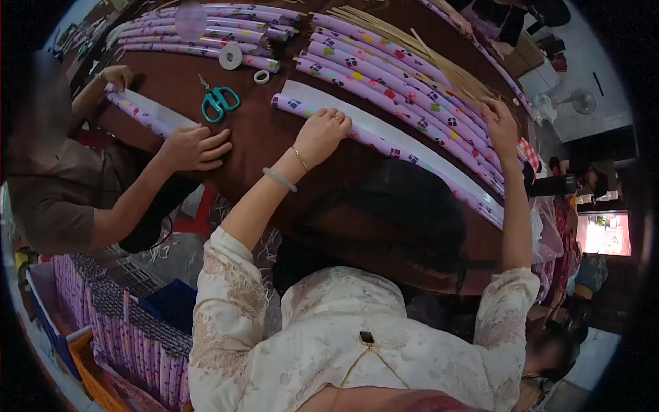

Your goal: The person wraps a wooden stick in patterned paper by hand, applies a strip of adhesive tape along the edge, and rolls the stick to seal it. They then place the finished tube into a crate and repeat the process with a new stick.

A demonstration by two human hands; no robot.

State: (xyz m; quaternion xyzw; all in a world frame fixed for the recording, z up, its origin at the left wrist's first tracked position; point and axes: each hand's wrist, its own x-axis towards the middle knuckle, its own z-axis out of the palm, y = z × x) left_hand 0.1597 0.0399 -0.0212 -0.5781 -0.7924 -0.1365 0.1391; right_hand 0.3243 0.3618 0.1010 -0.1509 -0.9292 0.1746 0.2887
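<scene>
A long purple patterned paper roll (pixel 401 152) with a white inner strip lies across the brown table (pixel 261 134). My left hand (pixel 321 134), with bracelets on its wrist, presses on the roll near its left end, fingers curled over it. My right hand (pixel 500 121) rests on the same roll far to the right, beside a bundle of thin bamboo sticks (pixel 432 58). Just beyond my hands lie several finished purple rolls (pixel 384 75), side by side.
A co-worker in a brown shirt at the left has both hands (pixel 195 147) on another purple roll (pixel 141 110). Teal scissors (pixel 220 101) and two tape rolls (pixel 230 56) lie mid-table. More rolls (pixel 206 31) are stacked at the far left. Bins of purple rolls (pixel 123 329) stand lower left.
</scene>
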